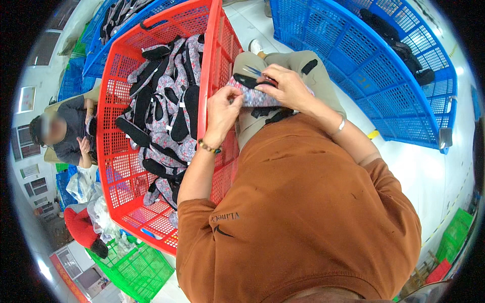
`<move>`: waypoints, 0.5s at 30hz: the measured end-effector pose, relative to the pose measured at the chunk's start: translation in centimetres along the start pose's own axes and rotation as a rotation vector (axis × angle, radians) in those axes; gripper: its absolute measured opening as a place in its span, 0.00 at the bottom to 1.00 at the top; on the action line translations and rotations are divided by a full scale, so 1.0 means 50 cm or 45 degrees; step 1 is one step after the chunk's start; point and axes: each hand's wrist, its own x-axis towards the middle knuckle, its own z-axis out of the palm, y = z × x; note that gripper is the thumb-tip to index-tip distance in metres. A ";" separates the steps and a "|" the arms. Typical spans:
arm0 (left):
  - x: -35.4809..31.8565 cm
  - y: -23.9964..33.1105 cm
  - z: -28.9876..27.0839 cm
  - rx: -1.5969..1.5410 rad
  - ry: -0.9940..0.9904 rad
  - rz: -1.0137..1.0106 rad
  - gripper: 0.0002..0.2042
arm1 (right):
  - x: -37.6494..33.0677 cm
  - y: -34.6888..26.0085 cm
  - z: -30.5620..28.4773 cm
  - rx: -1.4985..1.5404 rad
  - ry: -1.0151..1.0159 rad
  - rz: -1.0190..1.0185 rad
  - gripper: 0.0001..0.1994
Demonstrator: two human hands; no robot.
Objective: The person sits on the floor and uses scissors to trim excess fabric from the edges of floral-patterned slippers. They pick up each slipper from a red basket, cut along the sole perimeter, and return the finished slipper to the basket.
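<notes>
Over my lap lies a flowered grey-and-pink fabric slipper (252, 98) with a black part along its top. My left hand (226, 110) is closed in a pinch at the slipper's left end; whether it grips the cloth or a thread there is too small to tell. A small pair of scissors (253, 70) sits in my closed right hand (286, 88), blades pointing up and left above the slipper. That hand's thumb rests against the black part. Black pieces (275, 115) lie below it on my lap, their kind unclear.
A red crate (208, 101) full of similar slippers (164, 91) stands close on my left. Blue crates (361, 70) with dark items are at the right. A green crate (134, 270) stands lower left. Another person (70, 123) sits beyond the red crate.
</notes>
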 end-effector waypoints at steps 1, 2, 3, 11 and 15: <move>0.003 -0.019 0.009 0.176 -0.062 0.019 0.10 | 0.001 0.026 0.019 -0.029 0.062 -0.091 0.13; 0.005 -0.032 0.025 0.292 0.029 0.231 0.14 | 0.001 0.049 0.035 -0.115 0.072 -0.026 0.14; 0.006 -0.032 0.032 0.383 0.023 0.239 0.16 | 0.003 0.074 0.048 -0.203 0.084 0.035 0.15; 0.010 -0.027 0.044 0.387 -0.017 -0.157 0.16 | -0.005 0.148 0.083 0.035 -0.158 0.235 0.16; 0.013 -0.025 0.062 0.530 0.052 -0.171 0.18 | -0.004 0.129 0.113 -0.158 -0.174 0.107 0.13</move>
